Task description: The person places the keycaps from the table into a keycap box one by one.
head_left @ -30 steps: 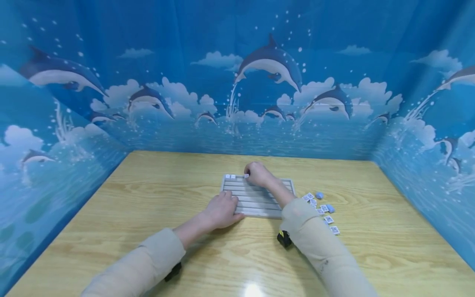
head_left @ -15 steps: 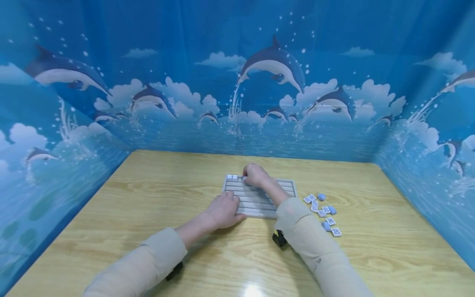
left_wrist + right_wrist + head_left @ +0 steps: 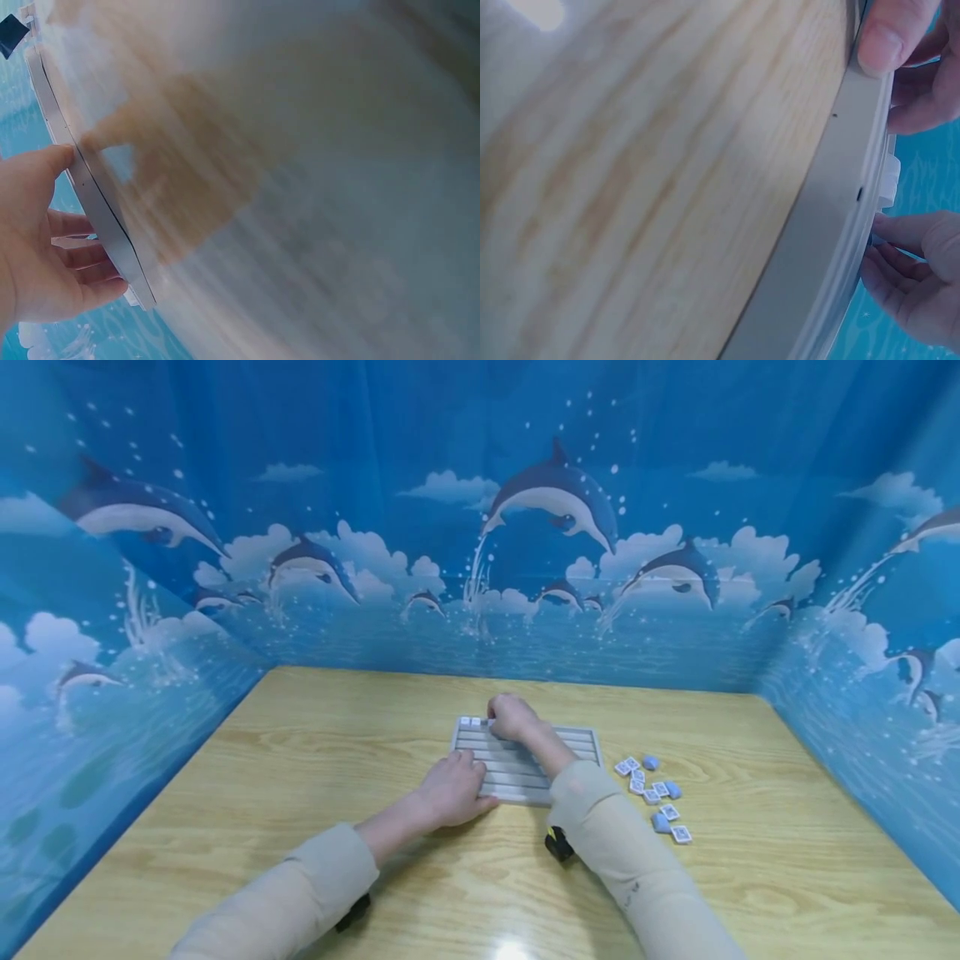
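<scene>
A grey tray [image 3: 513,768] with several parallel ridges lies on the table. My left hand [image 3: 450,789] grips its near left corner, the thumb along the front edge and the fingers over the left side. At the tray's far row my right hand [image 3: 513,717] pinches a small tile [image 3: 875,239], mostly hidden by the fingers. Left of that hand, two white tiles [image 3: 470,722] stand side by side in the same row. In the right wrist view the thumb and fingertips meet just beyond the tray's rim.
Several loose tiles [image 3: 637,786] lie right of the tray, some with printed white faces up and others showing blue backs, such as the blue tile [image 3: 661,823]. A dolphin-printed curtain [image 3: 420,527] surrounds the wooden table [image 3: 337,718] at the back and sides.
My right hand has moved slightly left and down with the tile, closer to the two tiles in the far row. The left hand stays on the tray's corner.
</scene>
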Demonstrator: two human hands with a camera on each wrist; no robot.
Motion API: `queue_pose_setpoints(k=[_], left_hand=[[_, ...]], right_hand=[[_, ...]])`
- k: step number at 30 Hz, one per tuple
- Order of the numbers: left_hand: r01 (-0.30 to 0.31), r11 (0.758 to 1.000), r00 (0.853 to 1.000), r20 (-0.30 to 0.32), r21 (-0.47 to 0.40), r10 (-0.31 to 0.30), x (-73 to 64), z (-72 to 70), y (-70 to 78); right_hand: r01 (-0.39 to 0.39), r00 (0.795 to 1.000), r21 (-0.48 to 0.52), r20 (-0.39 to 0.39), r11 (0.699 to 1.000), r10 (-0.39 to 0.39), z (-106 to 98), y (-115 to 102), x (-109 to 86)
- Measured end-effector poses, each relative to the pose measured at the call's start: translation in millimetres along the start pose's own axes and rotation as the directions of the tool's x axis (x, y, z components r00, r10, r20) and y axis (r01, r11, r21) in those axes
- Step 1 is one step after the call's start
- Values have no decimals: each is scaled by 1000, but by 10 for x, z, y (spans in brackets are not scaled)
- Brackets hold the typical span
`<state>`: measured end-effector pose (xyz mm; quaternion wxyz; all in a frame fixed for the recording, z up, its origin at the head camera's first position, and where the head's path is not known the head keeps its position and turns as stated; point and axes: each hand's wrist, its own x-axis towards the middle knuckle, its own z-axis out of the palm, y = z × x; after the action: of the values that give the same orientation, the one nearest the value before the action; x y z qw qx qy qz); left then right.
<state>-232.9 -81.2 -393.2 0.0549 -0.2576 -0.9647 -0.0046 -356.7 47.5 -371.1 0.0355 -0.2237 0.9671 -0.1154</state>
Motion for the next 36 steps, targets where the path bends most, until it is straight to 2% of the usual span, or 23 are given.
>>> queue_pose_setpoints(k=[6,15,29,36], left_hand=[[8,1000,1000,23,-5,-8,10,2,12],[-11,1000,1000,-4,25,11,21,11,24],[-15,1000,1000,0,21,15,17,14,18],[5,1000,1000,19,14,-5,13,13,6]], right_hand=[[-17,1000,-25,5,1000,17,2,-10,-4],[-6,1000,-55,30,998,8,-13,-21,-9],[-19,999,-33,51,999,21,-12,6,-19],[-21,998,-5,64,1000,21,-88,49,-69]])
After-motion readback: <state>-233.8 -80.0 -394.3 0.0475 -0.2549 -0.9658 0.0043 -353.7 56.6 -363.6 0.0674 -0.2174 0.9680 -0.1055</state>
